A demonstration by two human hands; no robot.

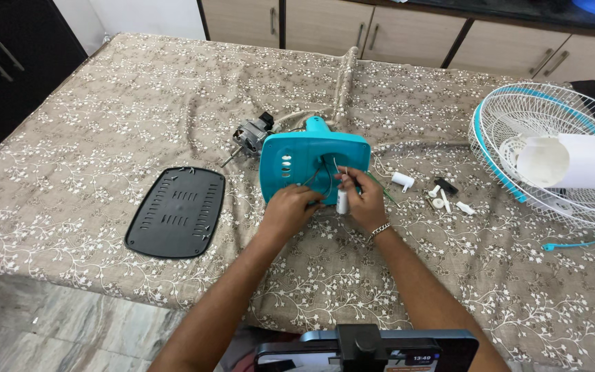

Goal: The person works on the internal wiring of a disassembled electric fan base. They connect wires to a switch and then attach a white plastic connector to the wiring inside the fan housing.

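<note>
Floral cloth [139, 103]; wires [325, 176] behind right hand [365, 200]

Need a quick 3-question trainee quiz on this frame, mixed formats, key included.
1. True or false: the black vented plate lies to the right of the teal fan housing.
2. Which hand pinches the thin wires at the housing opening? A) left hand B) right hand
3. Fill in: the white motor cover rests on the wire fan ____.

Key: 1 false, it lies to the left; 2 B; 3 guard.
</note>
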